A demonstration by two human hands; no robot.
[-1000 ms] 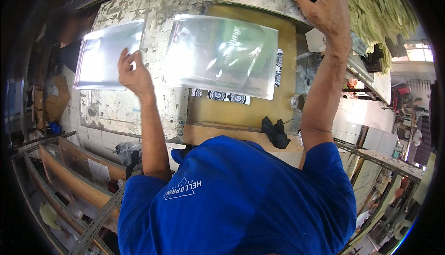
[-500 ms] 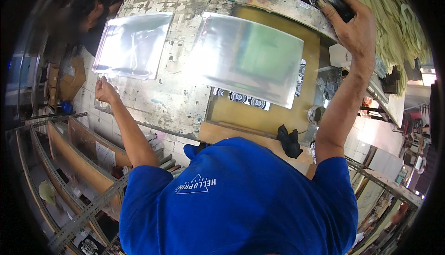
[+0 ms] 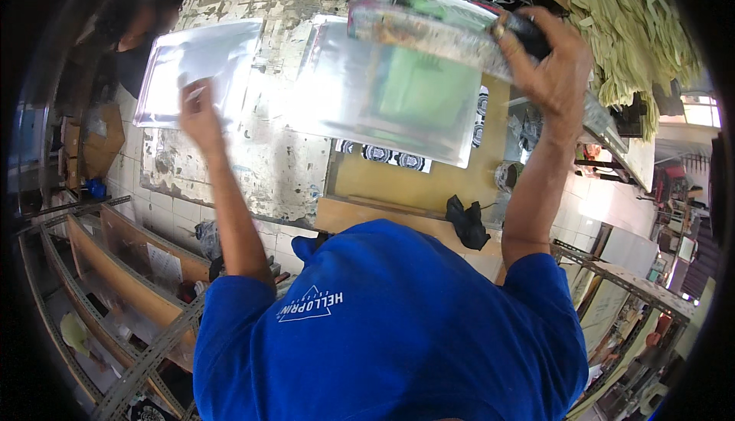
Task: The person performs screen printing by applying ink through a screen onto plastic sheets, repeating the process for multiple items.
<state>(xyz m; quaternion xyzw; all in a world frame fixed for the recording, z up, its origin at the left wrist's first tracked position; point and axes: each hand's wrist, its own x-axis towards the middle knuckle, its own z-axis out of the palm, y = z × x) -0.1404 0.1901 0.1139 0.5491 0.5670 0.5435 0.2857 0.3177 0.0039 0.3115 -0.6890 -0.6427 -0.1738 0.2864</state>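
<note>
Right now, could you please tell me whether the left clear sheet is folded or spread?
Spread: the left clear sheet shows a broad four-sided outline with no visible fold, though glare washes out part of it.

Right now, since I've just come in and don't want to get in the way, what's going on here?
A person in a blue T-shirt is gripping the right end of a long, paint-stained bar with the right hand. Just below it in the view, a large, clear plastic sheet lies partly over a flat yellow board. The left hand, blurred with bent fingers, shows in front of a second clear plastic sheet; whether it touches or holds anything is unclear.
</note>
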